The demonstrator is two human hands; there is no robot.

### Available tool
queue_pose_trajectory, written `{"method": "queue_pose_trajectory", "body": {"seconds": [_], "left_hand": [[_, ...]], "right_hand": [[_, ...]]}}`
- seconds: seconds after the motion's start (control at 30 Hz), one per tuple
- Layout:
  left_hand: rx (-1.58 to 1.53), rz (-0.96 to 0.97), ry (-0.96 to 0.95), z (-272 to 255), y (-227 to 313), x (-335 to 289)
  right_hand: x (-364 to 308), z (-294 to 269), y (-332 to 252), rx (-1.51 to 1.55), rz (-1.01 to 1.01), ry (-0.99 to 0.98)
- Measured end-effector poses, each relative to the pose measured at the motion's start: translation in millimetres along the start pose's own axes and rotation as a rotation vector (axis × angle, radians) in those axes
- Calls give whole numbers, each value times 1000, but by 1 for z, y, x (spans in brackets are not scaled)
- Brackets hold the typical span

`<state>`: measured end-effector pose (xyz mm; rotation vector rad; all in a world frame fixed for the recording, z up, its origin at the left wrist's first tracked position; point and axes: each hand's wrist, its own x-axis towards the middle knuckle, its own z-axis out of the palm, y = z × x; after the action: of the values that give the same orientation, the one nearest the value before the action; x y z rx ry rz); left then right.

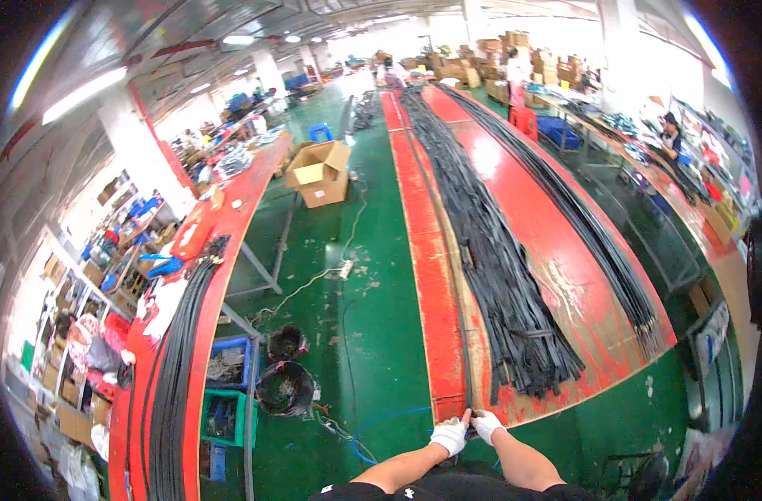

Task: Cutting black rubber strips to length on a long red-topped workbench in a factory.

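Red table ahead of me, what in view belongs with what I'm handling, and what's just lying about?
Job, likely:
black strip, at left hand and right hand
red table under it
perhaps the dark pile beside it

Lying about, apparently:
open cardboard box
blue stool

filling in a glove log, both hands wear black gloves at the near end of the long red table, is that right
Not black: the head view shows white gloves on the left hand and right hand, at the near end of the long red table.
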<state>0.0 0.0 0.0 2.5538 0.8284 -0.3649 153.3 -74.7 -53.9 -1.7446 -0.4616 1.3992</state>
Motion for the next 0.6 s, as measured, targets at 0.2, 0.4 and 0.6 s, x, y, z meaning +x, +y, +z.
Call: {"method": "queue_pose_trajectory", "body": {"seconds": [0.2,0.4,0.6], "left_hand": [[13,47,15,-11,3,3],[23,69,64,-6,1,2],[6,60,69,-1,0,8]], "right_hand": [[-7,3,-23,-127,38,123],[-11,1,-24,-161,-32,65],[-7,2,-18,-93,-5,94]]}}
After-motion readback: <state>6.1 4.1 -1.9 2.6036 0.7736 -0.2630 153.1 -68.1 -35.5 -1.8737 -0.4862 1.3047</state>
